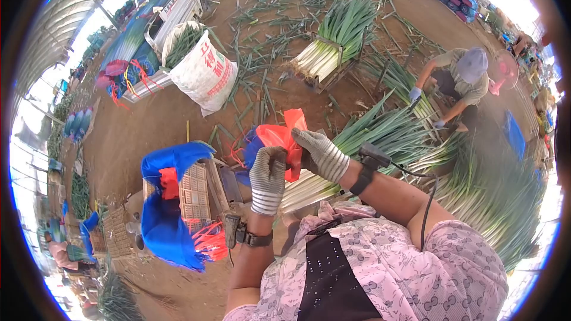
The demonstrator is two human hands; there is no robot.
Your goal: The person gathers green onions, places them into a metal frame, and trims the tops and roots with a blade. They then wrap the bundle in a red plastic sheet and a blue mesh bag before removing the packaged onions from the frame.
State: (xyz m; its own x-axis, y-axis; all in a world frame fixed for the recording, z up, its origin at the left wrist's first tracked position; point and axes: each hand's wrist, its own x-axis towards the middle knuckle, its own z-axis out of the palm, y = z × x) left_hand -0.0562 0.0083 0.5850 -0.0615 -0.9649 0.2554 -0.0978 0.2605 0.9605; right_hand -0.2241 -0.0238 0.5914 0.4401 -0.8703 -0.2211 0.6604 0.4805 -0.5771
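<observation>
My left hand (267, 179), in a striped work glove, is closed at the lower left edge of a bright orange-red plastic sheet (292, 120). Fingers of my gloved right hand (322, 152) pinch the same sheet from the other side, so it bunches up between both hands. Right behind it hangs some blue mesh (251, 147) with thin red strings. Below my hands, white stalks of long green onions (306, 188) lie in a pile, their leaves pointing right. To the left, blue netting (172, 255) drapes over a plastic crate (194, 193), with red ties (212, 239) hanging at its side.
A bundle of green onions (333, 41) lies on a low stand ahead. At right, a gloved co-worker (467, 74) bends over more onions. A white sack (205, 74) stands beside a loaded cart (169, 20); loose leaves (267, 41) litter the dirt floor.
</observation>
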